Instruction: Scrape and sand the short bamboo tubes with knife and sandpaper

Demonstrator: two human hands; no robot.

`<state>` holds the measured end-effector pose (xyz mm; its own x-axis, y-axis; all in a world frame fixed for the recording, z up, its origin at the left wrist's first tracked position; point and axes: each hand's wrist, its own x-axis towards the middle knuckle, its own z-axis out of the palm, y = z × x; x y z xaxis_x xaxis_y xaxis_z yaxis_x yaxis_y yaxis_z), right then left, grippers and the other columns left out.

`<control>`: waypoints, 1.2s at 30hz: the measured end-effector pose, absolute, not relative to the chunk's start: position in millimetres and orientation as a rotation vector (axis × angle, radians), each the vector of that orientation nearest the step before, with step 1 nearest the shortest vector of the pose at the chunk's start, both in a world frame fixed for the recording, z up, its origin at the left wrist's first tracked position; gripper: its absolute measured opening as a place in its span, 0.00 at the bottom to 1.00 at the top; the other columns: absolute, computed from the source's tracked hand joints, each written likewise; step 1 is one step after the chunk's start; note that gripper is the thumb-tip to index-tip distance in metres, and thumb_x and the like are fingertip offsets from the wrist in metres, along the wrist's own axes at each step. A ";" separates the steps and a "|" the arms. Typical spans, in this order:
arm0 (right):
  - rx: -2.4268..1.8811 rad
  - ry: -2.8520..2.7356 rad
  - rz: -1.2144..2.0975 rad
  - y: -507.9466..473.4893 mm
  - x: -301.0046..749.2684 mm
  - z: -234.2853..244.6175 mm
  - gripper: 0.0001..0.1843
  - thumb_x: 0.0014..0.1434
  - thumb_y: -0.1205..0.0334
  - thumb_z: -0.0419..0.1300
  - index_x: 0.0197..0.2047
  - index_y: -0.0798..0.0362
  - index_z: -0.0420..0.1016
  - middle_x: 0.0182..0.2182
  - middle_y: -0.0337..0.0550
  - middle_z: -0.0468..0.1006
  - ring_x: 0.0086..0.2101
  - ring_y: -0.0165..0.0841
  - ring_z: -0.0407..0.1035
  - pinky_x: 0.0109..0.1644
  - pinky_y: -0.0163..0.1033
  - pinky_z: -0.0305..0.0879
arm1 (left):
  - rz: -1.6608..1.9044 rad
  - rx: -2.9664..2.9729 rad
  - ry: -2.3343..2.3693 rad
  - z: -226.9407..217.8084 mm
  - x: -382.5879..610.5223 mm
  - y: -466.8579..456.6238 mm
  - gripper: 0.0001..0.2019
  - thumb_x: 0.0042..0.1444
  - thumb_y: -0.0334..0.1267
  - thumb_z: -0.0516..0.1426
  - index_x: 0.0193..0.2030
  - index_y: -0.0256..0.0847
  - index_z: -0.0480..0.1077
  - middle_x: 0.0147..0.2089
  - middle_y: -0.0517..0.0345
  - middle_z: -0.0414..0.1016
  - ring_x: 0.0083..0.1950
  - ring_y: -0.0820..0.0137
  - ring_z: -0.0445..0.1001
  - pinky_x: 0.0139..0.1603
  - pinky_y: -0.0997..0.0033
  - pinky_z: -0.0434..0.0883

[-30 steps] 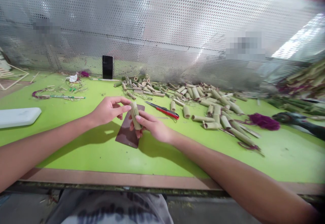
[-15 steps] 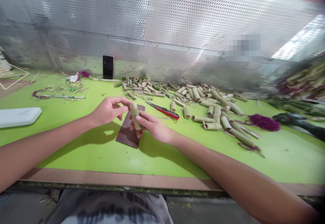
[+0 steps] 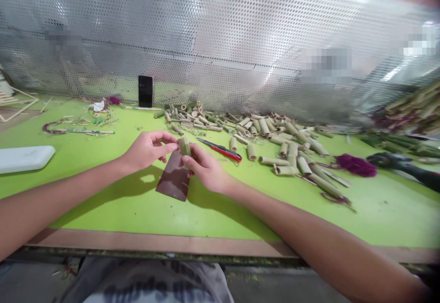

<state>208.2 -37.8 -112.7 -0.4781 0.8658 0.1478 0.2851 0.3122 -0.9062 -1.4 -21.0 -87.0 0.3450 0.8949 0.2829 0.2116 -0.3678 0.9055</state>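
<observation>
A short bamboo tube (image 3: 184, 146) is held between both my hands over a brown sheet of sandpaper (image 3: 173, 182) on the green table (image 3: 113, 202). My left hand (image 3: 147, 148) pinches the tube's left side with thumb and fingers. My right hand (image 3: 205, 170) wraps its fingers around the tube from the right and below. The tube stands more upright, its open end facing up and toward me.
A red utility knife (image 3: 222, 149) lies just right of my hands. Many cut bamboo tubes (image 3: 285, 149) are scattered to the right, with purple twine (image 3: 355, 165). A black phone (image 3: 145, 90) leans on the perforated metal wall. A white tray (image 3: 24, 158) sits at far left.
The bamboo tube has been turned from lying slanted to more upright in my hands. Both hands stayed over the sandpaper.
</observation>
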 end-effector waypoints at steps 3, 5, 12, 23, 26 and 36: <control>-1.051 -1.998 1.016 -37.3 209.6 -113.3 0.13 0.68 0.50 0.52 0.50 0.49 0.64 0.38 0.41 0.72 0.33 0.33 0.68 0.36 0.40 0.68 | 1.060 1.792 0.999 -87.4 -1.7 -20.7 0.12 0.53 0.44 0.64 0.39 0.37 0.77 0.35 0.55 0.80 0.24 0.74 0.73 0.26 0.72 0.75; -1.084 -2.049 0.898 -37.7 210.1 -112.1 0.13 0.68 0.50 0.52 0.49 0.49 0.64 0.37 0.40 0.73 0.32 0.33 0.68 0.35 0.40 0.65 | 1.056 1.794 1.009 -87.6 -1.9 -20.3 0.12 0.53 0.44 0.64 0.39 0.37 0.78 0.35 0.55 0.80 0.24 0.74 0.73 0.26 0.72 0.75; -1.198 -2.143 0.580 -40.4 208.9 -106.0 0.10 0.67 0.53 0.52 0.44 0.49 0.65 0.29 0.38 0.70 0.29 0.33 0.63 0.31 0.38 0.55 | 1.046 1.806 1.022 -88.0 -2.6 -18.9 0.12 0.53 0.44 0.64 0.38 0.37 0.78 0.34 0.55 0.80 0.24 0.74 0.73 0.26 0.72 0.74; -1.234 -2.199 0.452 -40.7 210.0 -108.6 0.12 0.67 0.52 0.53 0.49 0.49 0.67 0.32 0.41 0.74 0.28 0.35 0.65 0.32 0.38 0.54 | 1.018 1.852 1.034 -88.9 -5.1 -17.6 0.12 0.54 0.44 0.63 0.39 0.37 0.78 0.34 0.54 0.80 0.25 0.74 0.73 0.26 0.72 0.73; -1.240 -2.213 0.442 -39.9 211.0 -109.4 0.14 0.67 0.51 0.52 0.51 0.49 0.66 0.32 0.41 0.75 0.29 0.35 0.66 0.32 0.38 0.55 | 1.007 1.849 1.024 -88.3 -4.7 -17.6 0.12 0.54 0.44 0.63 0.38 0.36 0.78 0.33 0.54 0.79 0.25 0.74 0.72 0.27 0.72 0.74; -1.243 -2.217 0.461 -37.8 211.3 -109.2 0.14 0.68 0.51 0.52 0.50 0.50 0.66 0.32 0.42 0.74 0.28 0.35 0.65 0.32 0.39 0.54 | 1.018 1.812 0.979 -88.8 -3.2 -18.0 0.11 0.53 0.43 0.63 0.37 0.36 0.77 0.30 0.57 0.77 0.25 0.74 0.72 0.27 0.73 0.74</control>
